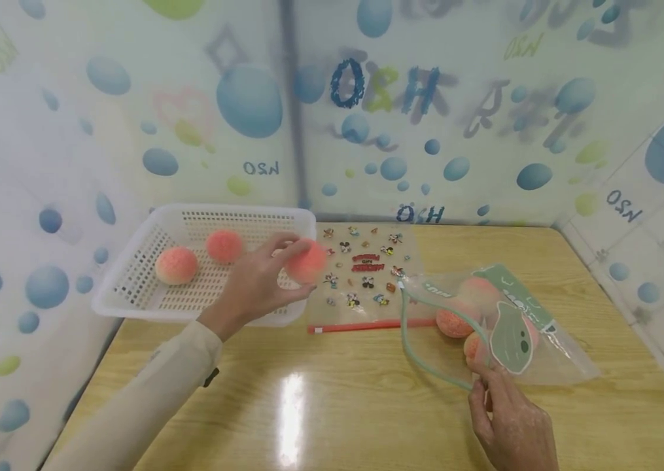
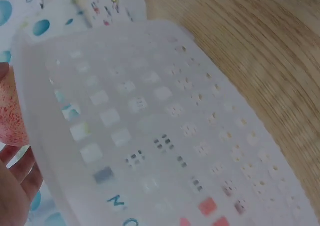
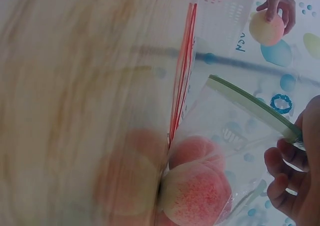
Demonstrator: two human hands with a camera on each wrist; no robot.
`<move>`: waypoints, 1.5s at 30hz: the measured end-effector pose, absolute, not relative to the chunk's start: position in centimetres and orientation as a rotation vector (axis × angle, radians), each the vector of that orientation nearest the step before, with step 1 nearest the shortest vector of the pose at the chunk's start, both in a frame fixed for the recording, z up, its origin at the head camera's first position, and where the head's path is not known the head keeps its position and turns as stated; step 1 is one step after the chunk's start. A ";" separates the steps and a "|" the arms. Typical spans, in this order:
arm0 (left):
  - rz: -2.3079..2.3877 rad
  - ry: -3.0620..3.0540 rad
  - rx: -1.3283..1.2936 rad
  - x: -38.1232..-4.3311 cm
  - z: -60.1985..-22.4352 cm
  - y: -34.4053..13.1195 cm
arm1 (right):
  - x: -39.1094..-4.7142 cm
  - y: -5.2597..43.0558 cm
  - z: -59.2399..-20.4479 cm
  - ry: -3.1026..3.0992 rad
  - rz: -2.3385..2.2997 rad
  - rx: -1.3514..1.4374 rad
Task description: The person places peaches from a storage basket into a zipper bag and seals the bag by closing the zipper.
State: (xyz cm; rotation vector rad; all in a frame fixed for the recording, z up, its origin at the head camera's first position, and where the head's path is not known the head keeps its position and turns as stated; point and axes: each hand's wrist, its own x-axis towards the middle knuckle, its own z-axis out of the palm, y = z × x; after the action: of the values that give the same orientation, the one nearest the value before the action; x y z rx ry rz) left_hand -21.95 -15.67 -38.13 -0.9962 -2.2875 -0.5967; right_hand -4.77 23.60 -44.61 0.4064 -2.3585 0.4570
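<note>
My left hand grips a pink peach over the right rim of a white perforated basket. Two more peaches lie in that basket, one pale pink and one redder. With thumb and fingers my right hand pinches the green-edged mouth of a clear zip bag, which gapes toward the left. Several peaches rest inside the bag. In the right wrist view, the bag's green zip edge runs into the right hand's fingers.
A flat clear bag with cartoon prints and a red slider strip lies between basket and zip bag. The wooden table meets patterned walls at the back and both sides.
</note>
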 end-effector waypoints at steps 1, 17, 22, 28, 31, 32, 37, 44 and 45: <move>-0.596 -2.277 -1.004 -21.9 -38.2 -15.4 | -4.8 23.6 -44.6 -2.359 0.458 0.406; -0.607 -2.303 -1.119 -19.7 -39.1 -10.4 | -4.7 23.7 -44.6 -2.327 0.452 0.409; -0.609 -2.299 -1.213 -18.3 -39.8 -7.5 | -4.7 23.7 -44.7 -2.320 0.453 0.414; -0.524 -2.332 -1.335 -16.8 -41.0 -4.2 | -4.7 23.8 -44.7 -2.342 0.449 0.408; -0.509 -2.329 -1.363 -16.5 -41.9 -2.8 | -4.8 23.9 -44.9 -2.319 0.446 0.420; -0.509 -2.322 -1.370 -16.4 -42.1 -2.4 | -4.8 23.8 -45.0 -2.305 0.450 0.428; -0.523 -2.316 -1.398 -16.3 -43.0 -0.8 | -5.0 23.8 -45.1 -2.263 0.453 0.465; -0.455 -2.400 -1.431 -16.2 -43.2 0.7 | -4.9 23.9 -44.7 -2.338 0.435 0.470; -0.445 -2.412 -1.438 -16.2 -43.3 0.9 | -4.8 23.9 -44.7 -2.350 0.432 0.465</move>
State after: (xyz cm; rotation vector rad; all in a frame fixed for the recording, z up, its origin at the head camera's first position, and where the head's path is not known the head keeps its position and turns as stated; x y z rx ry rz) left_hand -16.17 0.88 -43.31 -1.4379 -2.4118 -0.4455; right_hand -4.80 23.94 -44.66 0.4655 -2.3500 0.4321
